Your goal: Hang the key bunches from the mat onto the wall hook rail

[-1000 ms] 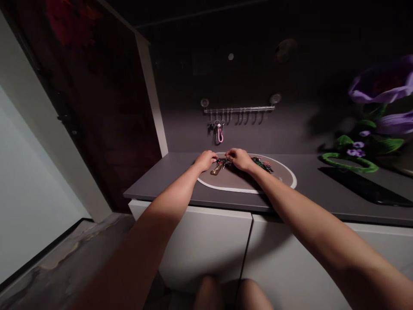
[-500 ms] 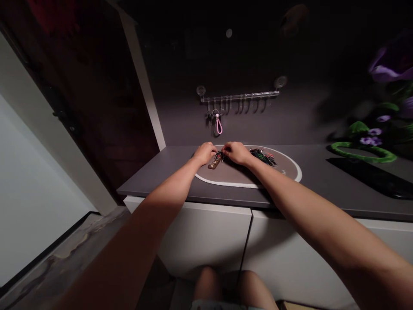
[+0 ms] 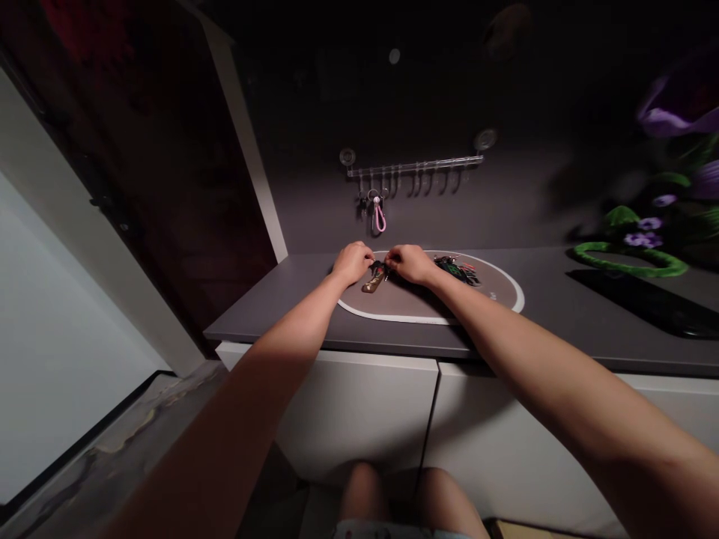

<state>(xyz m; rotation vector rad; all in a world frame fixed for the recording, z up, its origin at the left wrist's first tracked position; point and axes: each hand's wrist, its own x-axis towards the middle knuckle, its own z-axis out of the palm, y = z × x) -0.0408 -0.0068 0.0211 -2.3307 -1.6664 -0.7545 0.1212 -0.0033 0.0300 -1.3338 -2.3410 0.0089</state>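
Note:
Both my hands are over the left part of an oval brown mat [image 3: 416,305] with a white rim. My left hand [image 3: 353,262] has its fingers pinched at the left side of a bunch of keys [image 3: 387,274]. From the right, my right hand [image 3: 410,263] pinches the same bunch. A brown strap-like fob [image 3: 371,284] hangs from the bunch and lies on the mat between my hands. Right of my right hand lies a pile of more keys and dark fobs [image 3: 457,271], partly behind my forearm.
A clear hook rail [image 3: 416,166] is fixed to the wall, with keys and a pink loop [image 3: 380,217] hanging at its left. On the right of the grey counter [image 3: 539,329] are a long black object [image 3: 645,299] and purple flowers [image 3: 643,236] with a green ring.
My left hand has shifted slightly away from the fob, so more of the bunch shows between the hands. The right hand stays nearly still, and the view has moved a little.

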